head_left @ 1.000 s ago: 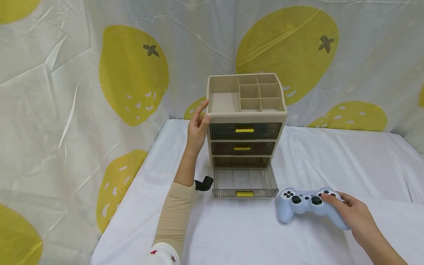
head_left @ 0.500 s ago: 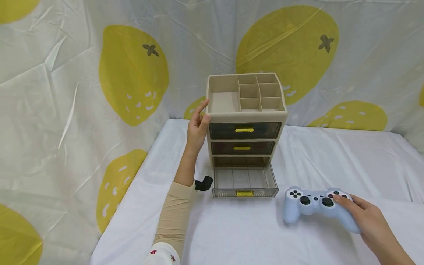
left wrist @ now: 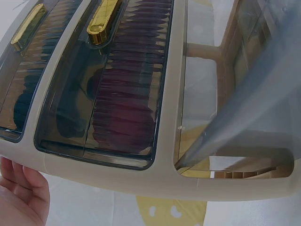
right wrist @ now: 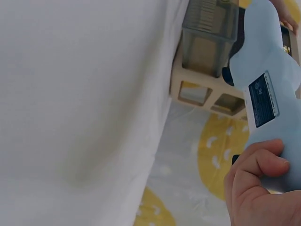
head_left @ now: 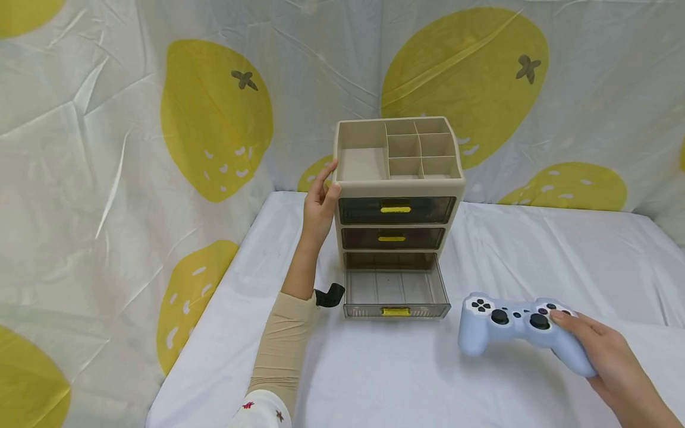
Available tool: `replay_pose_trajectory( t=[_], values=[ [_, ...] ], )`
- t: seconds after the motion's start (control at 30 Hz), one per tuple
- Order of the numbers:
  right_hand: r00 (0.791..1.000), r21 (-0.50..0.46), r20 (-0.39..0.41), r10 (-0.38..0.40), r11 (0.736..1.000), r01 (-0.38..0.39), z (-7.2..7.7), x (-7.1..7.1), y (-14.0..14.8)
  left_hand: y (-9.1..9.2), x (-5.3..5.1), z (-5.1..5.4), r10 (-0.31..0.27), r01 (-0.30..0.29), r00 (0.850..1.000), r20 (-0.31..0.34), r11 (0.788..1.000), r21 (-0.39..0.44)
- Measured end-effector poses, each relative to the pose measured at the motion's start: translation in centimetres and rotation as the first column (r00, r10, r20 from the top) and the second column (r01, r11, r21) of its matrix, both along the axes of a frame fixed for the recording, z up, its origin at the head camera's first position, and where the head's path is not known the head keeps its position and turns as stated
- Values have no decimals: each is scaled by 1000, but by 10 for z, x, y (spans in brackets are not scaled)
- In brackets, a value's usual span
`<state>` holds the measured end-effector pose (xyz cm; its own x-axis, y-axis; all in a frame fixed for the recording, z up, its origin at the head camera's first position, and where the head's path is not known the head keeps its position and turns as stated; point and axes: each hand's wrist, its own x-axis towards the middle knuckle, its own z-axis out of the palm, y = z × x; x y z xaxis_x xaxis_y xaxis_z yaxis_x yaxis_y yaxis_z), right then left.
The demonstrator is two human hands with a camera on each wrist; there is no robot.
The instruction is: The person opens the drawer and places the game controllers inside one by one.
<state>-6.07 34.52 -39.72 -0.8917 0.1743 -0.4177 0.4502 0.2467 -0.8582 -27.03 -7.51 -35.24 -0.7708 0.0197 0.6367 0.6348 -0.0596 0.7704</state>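
A beige desktop drawer organizer [head_left: 396,187] stands on the white-covered table, its bottom clear drawer [head_left: 396,288] pulled out and its two upper drawers closed. My left hand [head_left: 319,213] rests at the organizer's upper left side, fingers against the side and thumb at the front corner. Part of that hand also shows at the lower left of the left wrist view. Held by its right grip, a light-blue game controller [head_left: 521,330] is in my right hand [head_left: 610,351], raised above the cloth with a shadow beneath. The right wrist view shows the controller's label [right wrist: 264,100] and curled fingers [right wrist: 263,163].
The organizer's top has open compartments [head_left: 421,146]. A white cloth [head_left: 385,374] covers the table. Behind and to the left hangs a pale curtain [head_left: 321,71] with large yellow lemon prints. A black wrist strap piece [head_left: 330,295] sits by the left forearm, close to the pulled-out drawer.
My right hand has moved right and the controller with it, away from the drawer and slightly up off the cloth. The left hand, organizer and drawers have stayed put.
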Motion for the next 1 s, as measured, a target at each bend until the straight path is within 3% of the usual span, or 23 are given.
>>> replay_pose_trajectory(
  t=[0.2, 0.27, 0.73, 1.0],
  values=[
    [990, -236, -106, -91, 970, 64, 2, -3, -10, -1, -1, 0, -4, 4, 1000, -4, 1000, 4],
    [989, -251, -120, -85, 966, 52, 5, -5, -16, -1, -1, 0, -6, 6, 1000, -2, 1000, 8],
    [979, -240, -204, -30, 971, -20, 10, -23, -53, 0, -1, 0, -8, 8, 1000, 0, 1000, 16],
    [985, -147, -171, 26, 988, -51, 12, -38, -76, 0, -1, -1, 1, -1, 1000, 0, 1000, 8]
  ],
)
